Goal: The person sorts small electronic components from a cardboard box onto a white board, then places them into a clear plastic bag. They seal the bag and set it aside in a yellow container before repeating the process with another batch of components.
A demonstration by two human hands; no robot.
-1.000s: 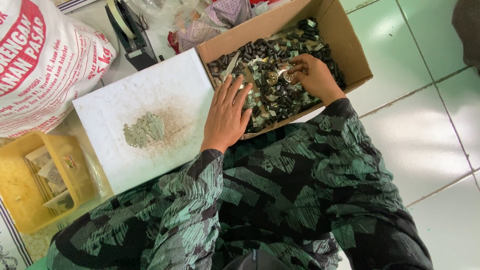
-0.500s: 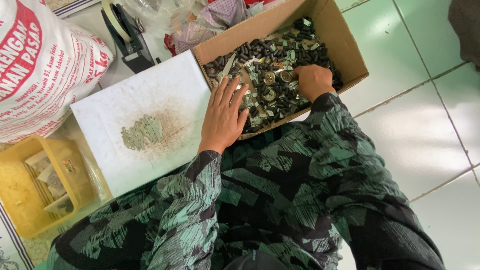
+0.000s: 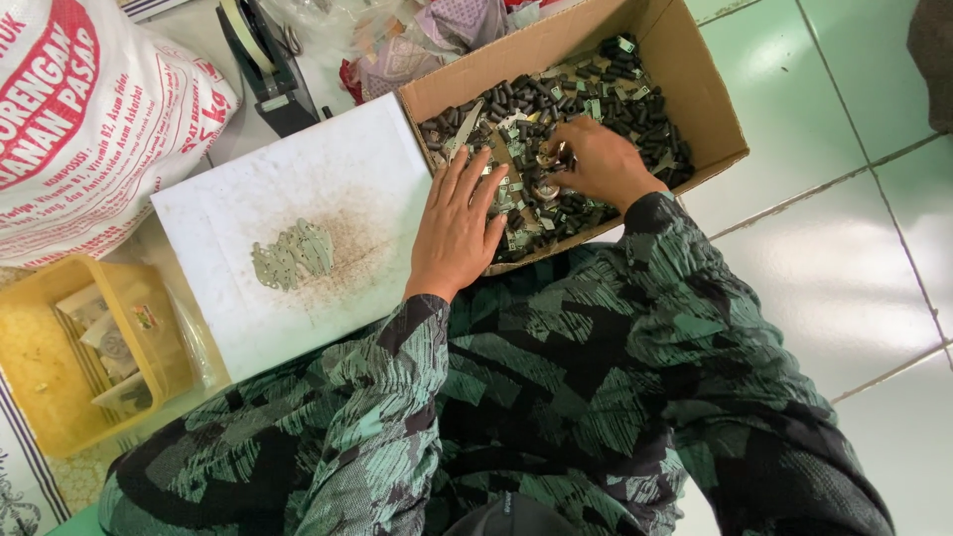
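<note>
The cardboard box [image 3: 695,94] holds a loose heap of small parts [image 3: 596,89] — dark stubby cylinders and thin metal bits, likely light, hard and apt to slide, best pinched singly by their sides. The right hand [image 3: 596,164] digs inside the box, fingers curled around pieces; the left hand [image 3: 455,233] lies spread flat across the box's near-left wall. A white board [image 3: 298,179] left of the box carries a small pile of flat plates [image 3: 291,258] — open room there.

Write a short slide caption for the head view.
Both hands, left hand and right hand, sort small parts in a cardboard box.
</note>
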